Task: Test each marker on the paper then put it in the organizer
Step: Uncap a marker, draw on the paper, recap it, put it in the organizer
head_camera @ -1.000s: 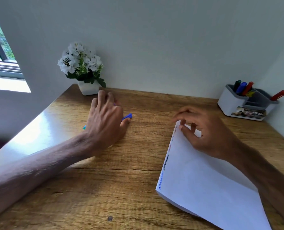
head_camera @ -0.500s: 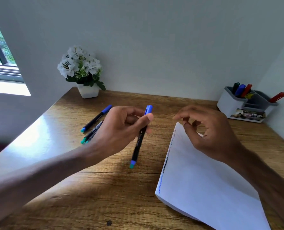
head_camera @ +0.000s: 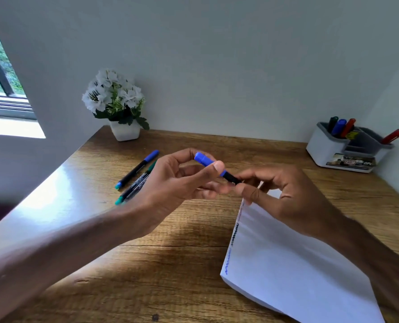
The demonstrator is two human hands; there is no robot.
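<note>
Over the middle of the wooden desk (head_camera: 170,276), both hands meet on one blue marker (head_camera: 204,159), held in the air and slanted, cap end up-left. Left hand (head_camera: 168,185): thumb and forefinger pinch the blue cap, other fingers loosely curled below. Right hand (head_camera: 287,199): fingertips pinch the black barrel just right of the cap; the rest of the barrel is hidden behind the fingers. Cap sits on the barrel; can't tell if it is loosened.

Paper (head_camera: 298,264) lies flat on the desk at lower right, under the right wrist, one corner toward the camera. Scribbles (head_camera: 235,231) run down its left edge: blue nearest, black in the middle, a faint reddish one farther up.

Organizer (head_camera: 329,151), white with grey inside, stands at the far right corner by the wall (head_camera: 217,66), well apart from the hands. Its left compartment holds a dark green marker (head_camera: 333,121), a blue pen (head_camera: 339,125) and a red pen (head_camera: 348,127), all leaning. A second red pen (head_camera: 393,135) leans out of the right compartment.

Left of the hands on the desk: a capped marker (head_camera: 138,169) with a blue cap, lying alone, and just beside it two more markers (head_camera: 135,186) side by side, teal ends toward the camera, partly hidden by the left hand.

Flower pot (head_camera: 125,132), white with white flowers, at the far left corner against the wall. Window (head_camera: 0,85) at the left edge, bright.
</note>
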